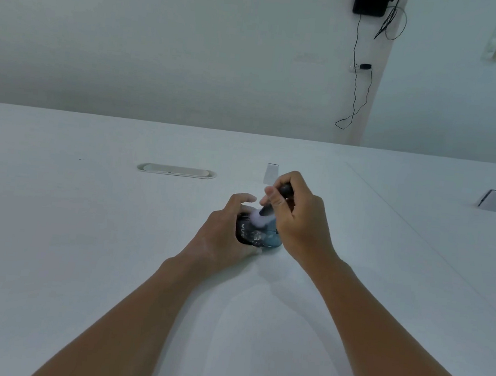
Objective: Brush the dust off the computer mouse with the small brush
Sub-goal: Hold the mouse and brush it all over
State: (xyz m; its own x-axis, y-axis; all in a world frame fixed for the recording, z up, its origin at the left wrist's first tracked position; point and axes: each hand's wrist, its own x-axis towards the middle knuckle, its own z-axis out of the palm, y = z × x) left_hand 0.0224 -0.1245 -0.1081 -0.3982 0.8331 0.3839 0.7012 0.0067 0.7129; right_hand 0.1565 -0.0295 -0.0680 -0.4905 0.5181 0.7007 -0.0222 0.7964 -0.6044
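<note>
A dark computer mouse with pale markings lies on the white table, a little right of centre. My left hand grips it from the left side, fingers curled over its far end. My right hand holds a small brush by its black handle, tilted down to the left. The pale bristles press on the top of the mouse near its far end. Part of the mouse is hidden under both hands.
An oval cable grommet is set into the table behind and to the left. Two small white stands sit further back. A black box with hanging cables is mounted on the wall.
</note>
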